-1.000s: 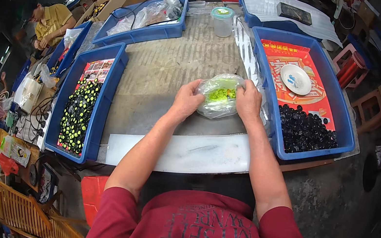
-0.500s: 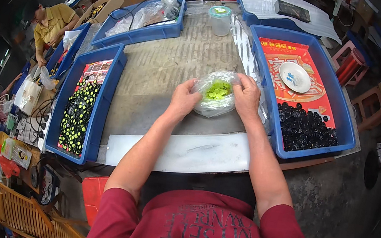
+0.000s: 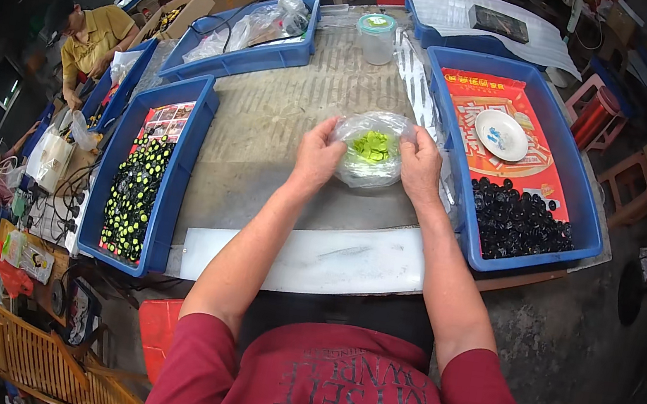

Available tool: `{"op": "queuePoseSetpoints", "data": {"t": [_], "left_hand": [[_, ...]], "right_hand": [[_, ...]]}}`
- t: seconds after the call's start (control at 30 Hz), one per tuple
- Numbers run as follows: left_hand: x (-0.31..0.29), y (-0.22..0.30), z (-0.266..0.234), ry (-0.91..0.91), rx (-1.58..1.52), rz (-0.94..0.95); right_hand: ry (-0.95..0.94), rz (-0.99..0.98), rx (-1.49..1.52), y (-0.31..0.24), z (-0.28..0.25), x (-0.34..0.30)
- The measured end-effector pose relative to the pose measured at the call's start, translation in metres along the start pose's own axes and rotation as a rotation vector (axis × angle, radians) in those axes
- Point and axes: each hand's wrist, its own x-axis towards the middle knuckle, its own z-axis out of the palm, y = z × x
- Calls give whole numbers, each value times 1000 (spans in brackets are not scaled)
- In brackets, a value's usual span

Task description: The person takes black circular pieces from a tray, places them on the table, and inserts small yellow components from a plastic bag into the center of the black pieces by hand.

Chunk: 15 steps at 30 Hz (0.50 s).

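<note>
Between two trays [image 3: 177, 180] on the bench [image 3: 261, 143], left hand [image 3: 318, 153] and right hand [image 3: 421, 166] grip one bag [image 3: 370, 172] of green pieces [image 3: 373, 147].

a crinkled clear plastic bag [image 3: 367, 176], spread round, holds small bright green pieces [image 3: 373, 147] clustered inside.

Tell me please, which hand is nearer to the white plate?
Right. The right hand, on the right side of the clear bag, is left of the plate, outside its blue tray. The left hand, on the bag's other side, is farther left.
</note>
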Motion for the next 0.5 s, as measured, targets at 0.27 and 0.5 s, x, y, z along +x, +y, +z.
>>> {"op": "queuePoseSetpoints", "data": {"t": [0.27,0.5], "left_hand": [[-22,6,-6,25,478,90],[-44,32,-10,152,678,305]], "right_hand": [[19,-12,-92,-4,-2,-3],[31,-44,-119,-5,-2,-5]]}}
